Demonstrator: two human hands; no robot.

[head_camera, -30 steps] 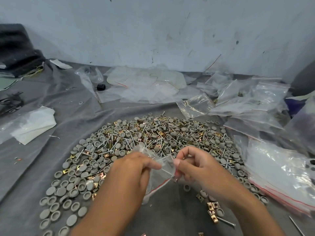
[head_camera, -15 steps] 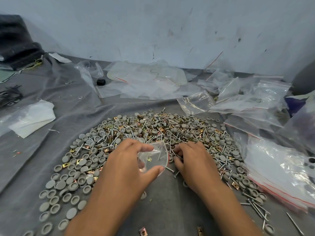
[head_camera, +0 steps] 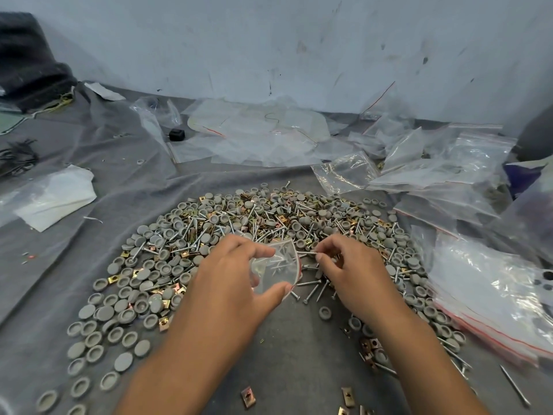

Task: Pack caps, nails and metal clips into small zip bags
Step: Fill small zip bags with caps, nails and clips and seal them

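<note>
Nails (head_camera: 309, 252) are being pinched by the right hand (head_camera: 348, 266) beside the zip bag (head_camera: 276, 269) the left hand (head_camera: 232, 278) is holding open, risking points snagging its thin rim.

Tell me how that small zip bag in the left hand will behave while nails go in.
The zip bag looks thin and floppy, bowing between the left hand's fingers, so its mouth may sag shut. Clear film is probably slippery.
</note>
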